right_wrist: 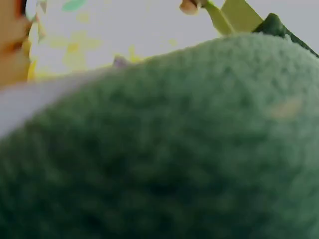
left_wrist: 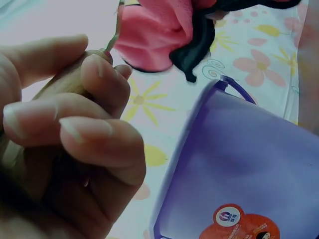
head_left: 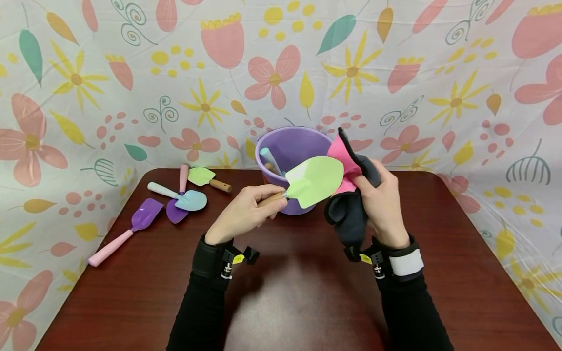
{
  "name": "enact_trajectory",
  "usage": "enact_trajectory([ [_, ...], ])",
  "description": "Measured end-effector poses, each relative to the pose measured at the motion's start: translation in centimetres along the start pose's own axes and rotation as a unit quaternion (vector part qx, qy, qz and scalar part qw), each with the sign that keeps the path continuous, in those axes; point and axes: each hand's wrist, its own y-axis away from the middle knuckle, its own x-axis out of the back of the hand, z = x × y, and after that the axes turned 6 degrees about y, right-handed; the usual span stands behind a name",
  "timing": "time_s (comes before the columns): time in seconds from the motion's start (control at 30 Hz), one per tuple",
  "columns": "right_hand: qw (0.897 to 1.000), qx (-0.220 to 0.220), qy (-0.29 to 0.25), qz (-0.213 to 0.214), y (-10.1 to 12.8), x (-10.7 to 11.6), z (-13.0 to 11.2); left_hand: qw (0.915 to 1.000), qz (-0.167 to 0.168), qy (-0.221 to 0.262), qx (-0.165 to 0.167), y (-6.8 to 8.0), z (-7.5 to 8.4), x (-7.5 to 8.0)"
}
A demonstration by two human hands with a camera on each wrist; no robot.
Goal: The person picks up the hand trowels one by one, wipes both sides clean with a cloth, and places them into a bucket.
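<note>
From the head view, our left hand (head_left: 246,209) grips the wooden handle of a pale green metal trowel (head_left: 313,181) over the dark red table (head_left: 307,292), while our right hand (head_left: 382,200) clutches a dark grey and pink cloth (head_left: 349,214) against its blade. One tool already stands in the purple plastic bucket (head_left: 291,146); four pastel tools (head_left: 175,197) lie at left, seemingly waiting.

The left wrist view shows fingers (left_wrist: 94,134) curled round the handle.

In the right wrist view, cloth fills nearly everything.

From head height we look down across the table (head_left: 298,292). Our wrist views sit very close; head and left wrist share the purple bucket (left_wrist: 239,169).
</note>
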Motion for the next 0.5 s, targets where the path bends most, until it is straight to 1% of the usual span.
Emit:
enact_trajectory([
  [0.07,0.998,-0.026,-0.044,-0.040,0.1,-0.5,0.2,1.0000,-0.004,0.008,-0.004,0.1,0.1,0.0],
  [0.1,0.995,-0.036,-0.070,-0.063,0.2,-0.7,0.3,0.9999,-0.004,0.011,-0.005,0.1,0.1,-0.1],
  [0.13,0.991,-0.044,-0.094,-0.084,0.3,-1.0,0.5,0.9999,-0.005,0.015,-0.006,0.1,0.1,-0.1],
  [0.2,0.980,-0.061,-0.143,-0.124,0.4,-1.6,0.8,0.9997,-0.007,0.021,-0.007,0.1,0.1,-0.2],
  [0.3,0.957,-0.088,-0.214,-0.173,0.7,-2.5,1.3,0.9995,-0.012,0.029,-0.010,0.0,0.2,-0.3],
  [0.4,0.929,-0.110,-0.282,-0.213,0.9,-3.2,1.6,0.9993,-0.017,0.030,-0.016,-0.1,0.1,-0.5],
  [0.47,0.911,-0.112,-0.319,-0.237,1.2,-3.5,1.8,0.9992,-0.018,0.027,-0.024,-0.2,0.0,-0.6],
  [0.5,0.906,-0.102,-0.328,-0.247,1.3,-3.5,2.0,0.9992,-0.019,0.023,-0.028,-0.3,0.0,-0.7],
])
